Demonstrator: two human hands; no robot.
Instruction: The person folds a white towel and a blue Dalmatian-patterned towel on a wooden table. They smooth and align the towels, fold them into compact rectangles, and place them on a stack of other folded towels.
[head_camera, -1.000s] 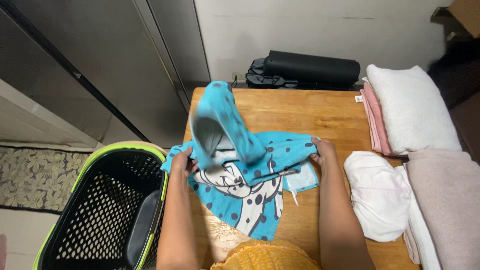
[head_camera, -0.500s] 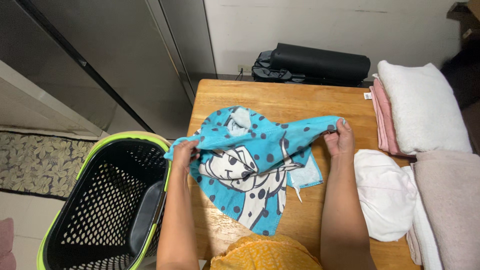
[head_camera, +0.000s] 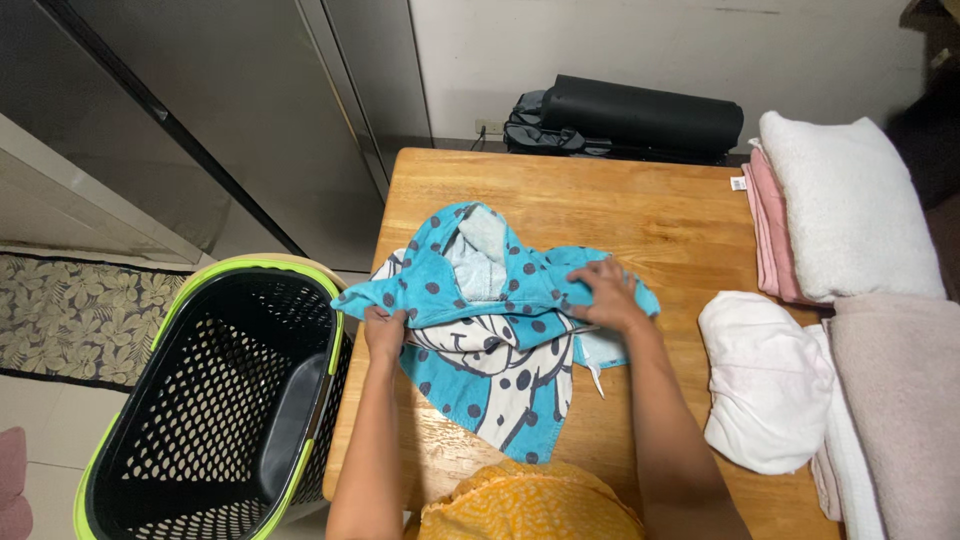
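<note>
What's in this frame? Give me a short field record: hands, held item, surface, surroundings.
left hand: grips the left edge of the blue spotted towel
right hand: pressed flat on the towel's right part
towel state: bunched, partly folded over, lying on the wooden table, one corner hanging over the near edge
right of the towel: crumpled white cloth
far right: stacked folded towels, white, pink, beige
left of the table: black mesh basket with green rim, on the floor
behind the table: black roll by the wall
</note>
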